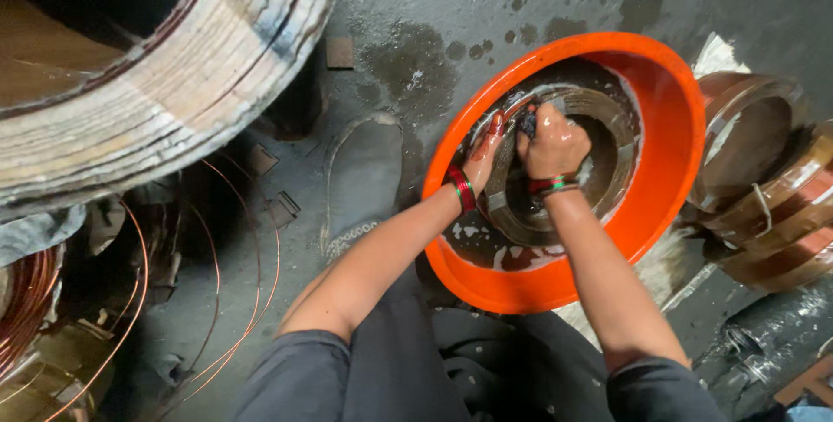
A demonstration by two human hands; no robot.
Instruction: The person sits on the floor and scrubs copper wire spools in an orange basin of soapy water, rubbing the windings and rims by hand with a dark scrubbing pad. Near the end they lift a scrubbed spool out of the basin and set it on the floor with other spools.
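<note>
An orange plastic basin [668, 118] stands tilted on the dark wet floor. A brown wound ring-shaped coil [612, 162] lies in dark liquid inside it. My left hand [482, 151] presses flat on the coil's left rim, fingers wet and stained red. My right hand [550, 142] is closed in a fist on a small dark object, perhaps a cloth, against the coil's upper inner edge. Both wrists carry red and green bangles.
A huge taped coil [186, 75] fills the upper left. Loose copper wire [252, 300] loops on the floor at left. Several finished brown ring coils [764, 188] are stacked right of the basin. A grey shoe [364, 175] rests on the floor left of the basin.
</note>
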